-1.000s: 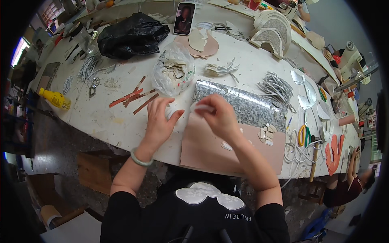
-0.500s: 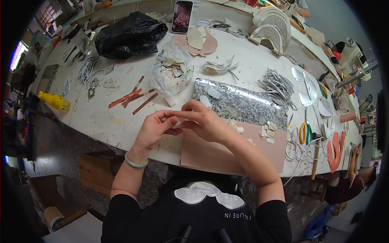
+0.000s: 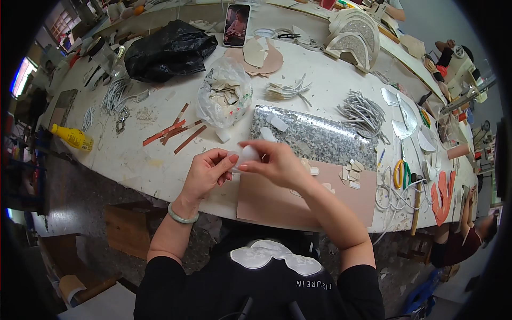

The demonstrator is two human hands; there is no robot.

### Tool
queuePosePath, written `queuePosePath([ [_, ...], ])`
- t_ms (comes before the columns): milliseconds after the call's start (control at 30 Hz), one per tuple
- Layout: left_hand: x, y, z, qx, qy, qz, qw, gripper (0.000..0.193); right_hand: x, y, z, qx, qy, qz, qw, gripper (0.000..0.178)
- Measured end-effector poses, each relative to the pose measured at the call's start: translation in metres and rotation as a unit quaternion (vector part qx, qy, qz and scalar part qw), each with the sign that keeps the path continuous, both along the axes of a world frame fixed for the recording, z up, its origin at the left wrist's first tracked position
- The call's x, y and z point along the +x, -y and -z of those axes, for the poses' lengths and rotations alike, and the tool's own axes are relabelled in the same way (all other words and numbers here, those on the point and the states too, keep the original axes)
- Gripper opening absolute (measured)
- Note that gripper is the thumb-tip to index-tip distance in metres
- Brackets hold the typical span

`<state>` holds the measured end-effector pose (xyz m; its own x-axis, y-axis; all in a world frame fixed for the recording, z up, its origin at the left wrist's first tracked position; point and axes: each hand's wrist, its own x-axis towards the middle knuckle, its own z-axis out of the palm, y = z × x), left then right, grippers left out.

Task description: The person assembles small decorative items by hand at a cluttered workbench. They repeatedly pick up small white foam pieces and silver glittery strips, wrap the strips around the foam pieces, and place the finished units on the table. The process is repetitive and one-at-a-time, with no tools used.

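A thin, whitish translucent piece (image 3: 247, 155) is stretched between my hands, above the near edge of the table. My left hand (image 3: 207, 172), with a pale bangle on its wrist, pinches one side of it between thumb and fingers. The other side is in the fingers of my right hand (image 3: 273, 161). Just beyond lies a speckled grey stone slab (image 3: 314, 138) with white translucent pieces (image 3: 277, 122) on its left end. A pinkish-brown sheet (image 3: 266, 197) lies beneath my right forearm, carrying several small cream pieces (image 3: 351, 173).
A clear plastic bag (image 3: 224, 96) of cream scraps stands beyond my hands, beside brown-red strips (image 3: 176, 130). Grey cord bundles (image 3: 362, 114), scissors (image 3: 399, 173), a hammer (image 3: 416, 208) and a black bag (image 3: 170, 50) lie around. A phone (image 3: 237, 25) leans upright. Another person (image 3: 464, 242) is at far right.
My hands have opened apart slightly, so the white translucent piece between them now shows more. My right fingers have lifted and spread along its side.
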<state>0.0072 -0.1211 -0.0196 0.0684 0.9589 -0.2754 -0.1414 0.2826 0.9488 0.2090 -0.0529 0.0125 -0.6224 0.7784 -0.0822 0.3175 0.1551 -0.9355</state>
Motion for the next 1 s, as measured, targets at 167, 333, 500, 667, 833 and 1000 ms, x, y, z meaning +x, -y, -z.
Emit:
queuePosePath([
  [167, 0.011, -0.005, -0.011, -0.011, 0.101, -0.015, 0.995, 0.023, -0.004, 0.005, 0.015, 0.08, -0.029, 0.055, 0.995, 0.025],
  [333, 0.007, -0.005, -0.004, 0.008, 0.075, -0.034, 0.997, 0.022, 0.008, -0.016, 0.016, -0.138, -0.222, 0.103, 0.96, 0.014],
  [500, 0.003, -0.013, 0.002, 0.005, -0.017, -0.012, 1.0, 0.019, -0.002, -0.009, 0.013, -0.061, -0.056, 0.043, 0.996, 0.019],
  [667, 0.006, -0.024, 0.006, -0.034, 0.102, 0.0, 0.994, 0.022, -0.006, -0.006, 0.011, 0.061, -0.017, 0.088, 0.994, 0.025],
  [833, 0.002, -0.021, 0.011, -0.001, 0.091, -0.012, 0.996, 0.022, 0.02, -0.03, 0.016, -0.093, -0.139, 0.187, 0.968, 0.023],
  [1000, 0.015, -0.011, 0.008, 0.011, -0.006, -0.042, 0.999, 0.021, 0.016, -0.01, 0.013, -0.026, -0.074, 0.024, 0.997, 0.019],
])
